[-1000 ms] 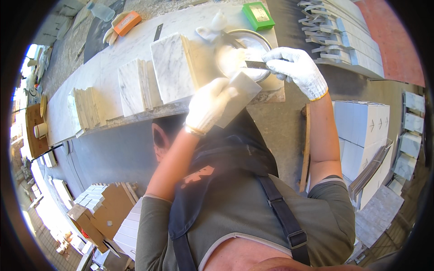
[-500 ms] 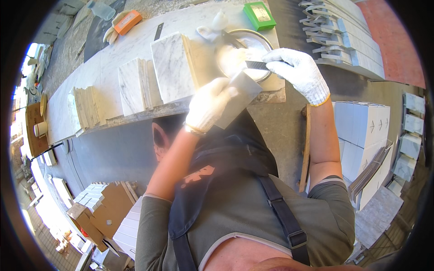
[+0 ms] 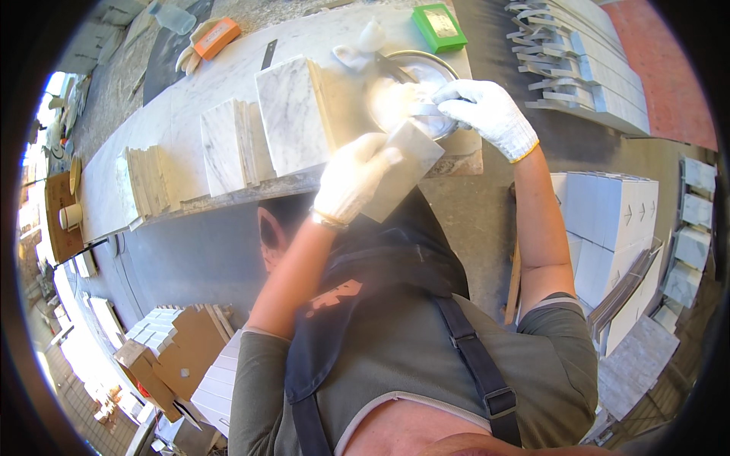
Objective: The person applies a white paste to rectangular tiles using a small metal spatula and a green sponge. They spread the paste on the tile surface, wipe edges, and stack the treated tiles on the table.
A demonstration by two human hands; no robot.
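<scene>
My left hand (image 3: 351, 176), in a white knit glove, grips a pale marble tile (image 3: 407, 163) by its left side, holding it tilted off the table's front edge. My right hand (image 3: 489, 114), gloved too, pinches a thin flat scraper blade (image 3: 426, 109) whose tip reaches to the tile's upper corner. Just behind them stands a round metal tin (image 3: 449, 70) with white paste-like stuff inside; glare washes out part of it. Left of the tin, marble tiles (image 3: 290, 118) stand on edge in a stack.
On the marble-topped table (image 3: 179, 125) are two more tile stacks (image 3: 226, 144), a green box (image 3: 439, 29), an orange box (image 3: 217, 38) and a white squeeze bottle (image 3: 371, 36). White cartons (image 3: 608, 216) stand to my right. Strapped slabs (image 3: 585, 64) lie at the far right.
My right hand has drawn slightly left and turned the scraper blade, which looked dark before and now shines silver. The tile in my left hand has hardly shifted.
</scene>
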